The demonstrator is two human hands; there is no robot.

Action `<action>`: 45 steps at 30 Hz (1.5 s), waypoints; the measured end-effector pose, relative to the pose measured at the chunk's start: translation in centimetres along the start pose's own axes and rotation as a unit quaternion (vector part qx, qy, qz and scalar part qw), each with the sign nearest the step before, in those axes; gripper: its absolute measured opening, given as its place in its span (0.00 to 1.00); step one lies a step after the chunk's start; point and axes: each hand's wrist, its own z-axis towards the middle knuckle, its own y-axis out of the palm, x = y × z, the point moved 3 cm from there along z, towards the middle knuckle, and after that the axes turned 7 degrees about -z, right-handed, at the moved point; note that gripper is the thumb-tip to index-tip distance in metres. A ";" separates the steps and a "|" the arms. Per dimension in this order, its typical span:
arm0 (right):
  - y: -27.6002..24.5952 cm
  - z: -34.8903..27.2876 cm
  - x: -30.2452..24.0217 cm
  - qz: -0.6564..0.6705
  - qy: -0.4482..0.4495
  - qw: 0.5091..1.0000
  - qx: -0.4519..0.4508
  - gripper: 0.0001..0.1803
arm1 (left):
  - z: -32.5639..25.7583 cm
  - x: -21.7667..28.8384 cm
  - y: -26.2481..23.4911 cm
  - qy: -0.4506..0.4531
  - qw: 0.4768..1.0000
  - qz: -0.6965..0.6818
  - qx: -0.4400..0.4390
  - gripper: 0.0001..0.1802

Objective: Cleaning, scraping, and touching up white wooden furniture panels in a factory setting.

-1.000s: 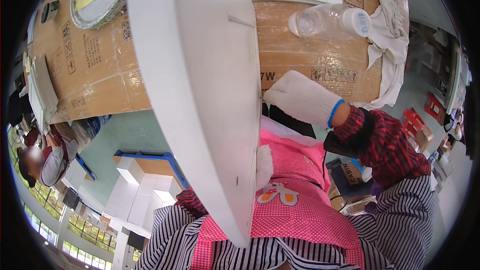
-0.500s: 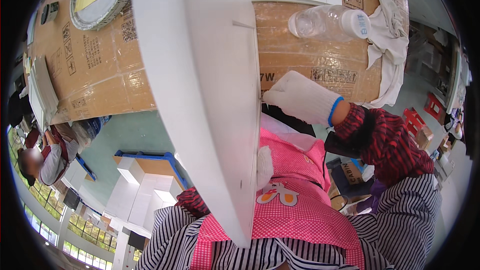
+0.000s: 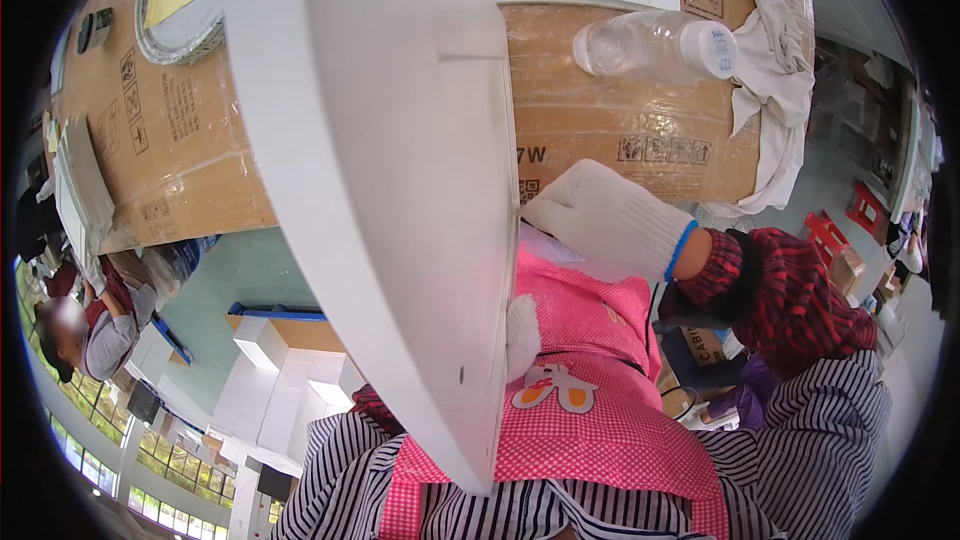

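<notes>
A long white panel point(image 3: 400, 140) stands on edge in front of me, running from the cardboard-covered table down to my lap. My left hand point(image 3: 522, 338), in a white knit glove, grips the panel near its lower part; only the fingers show round its edge, and the rest is hidden behind it. My right hand point(image 3: 605, 220), in a white glove with a blue cuff, is closed with its fingertips against the panel's right-hand edge. Whatever it pinches there is hidden. The pink checked apron point(image 3: 600, 410) lies just below both hands.
On the cardboard-topped table point(image 3: 580, 120) lie a clear bottle point(image 3: 655, 45) with a white lid and a crumpled white cloth point(image 3: 775, 90). A round tub point(image 3: 185, 10) sits far left. White pieces point(image 3: 285, 390) rest on a blue-edged cart. Another person point(image 3: 100, 330) is at left.
The panel's upper part has swung left and shows more of its broad face. My right hand has moved slightly down, staying closed at the edge. The left fingers have shifted slightly left.
</notes>
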 end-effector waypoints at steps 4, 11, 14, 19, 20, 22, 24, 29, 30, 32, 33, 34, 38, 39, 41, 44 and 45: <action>-3.0 0.5 -1.0 0.121 0.061 0.987 -0.089 0.08 | 1.0 -0.8 -0.9 -0.052 0.997 -0.060 -0.001 0.16; 0.1 0.8 1.6 -0.122 -0.063 0.990 -0.026 0.13 | 2.9 -2.4 -2.4 -0.131 0.976 -0.172 0.003 0.17; 0.2 0.9 1.5 -0.126 -0.077 0.989 -0.010 0.14 | 3.6 -3.1 -2.9 -0.165 0.961 -0.219 0.003 0.18; -0.9 0.6 0.1 -0.010 -0.008 0.999 -0.033 0.07 | 4.8 -4.0 -3.3 -0.224 0.929 -0.294 0.006 0.19; -1.8 0.5 -0.5 0.069 0.053 0.994 -0.059 0.08 | 5.2 -4.2 -3.3 -0.232 0.921 -0.314 0.008 0.19; -2.7 0.4 -1.4 0.168 0.128 0.974 -0.081 0.10 | 5.9 -4.6 -3.2 -0.250 0.903 -0.350 0.011 0.19; -4.1 0.1 -3.3 0.262 0.183 0.942 -0.101 0.12 | 6.4 -4.7 -4.9 -0.275 0.887 -0.371 0.018 0.20; -2.5 -0.6 -1.2 0.377 0.211 0.892 -0.135 0.19 | 1.3 -3.7 -1.1 -0.049 0.997 0.056 -0.004 0.19; -2.2 -0.7 0.0 0.373 0.316 0.868 -0.088 0.20 | -0.6 -2.4 0.5 0.067 0.959 0.270 0.051 0.19; -0.4 -0.6 3.5 0.335 0.423 0.842 -0.004 0.21 | -0.8 -2.7 1.2 0.051 0.964 0.256 0.054 0.18; 0.3 -0.5 3.7 0.332 0.420 0.845 -0.003 0.21 | -0.8 -2.6 1.1 0.038 0.968 0.241 0.061 0.18; 0.4 -0.1 3.7 0.302 0.410 0.858 0.064 0.20 | -0.9 -2.7 1.0 0.024 0.971 0.227 0.066 0.18; 0.6 1.6 3.8 0.208 0.358 0.883 0.222 0.15 | -1.0 -3.0 0.8 -0.024 0.983 0.163 0.087 0.18; 0.4 1.8 3.9 0.159 0.312 0.891 0.289 0.13 | -1.0 -3.0 0.8 -0.034 0.984 0.146 0.092 0.17; 0.1 2.3 3.8 0.115 0.291 0.899 0.308 0.13 | -1.4 -3.0 0.5 -0.056 0.987 0.111 0.098 0.17; -0.5 2.5 3.4 0.065 0.261 0.905 0.329 0.12 | -1.5 -3.1 0.3 -0.087 0.988 0.058 0.113 0.17; -0.6 2.5 3.3 0.061 0.253 0.907 0.331 0.11 | -1.5 -3.1 0.3 -0.097 0.988 0.039 0.118 0.17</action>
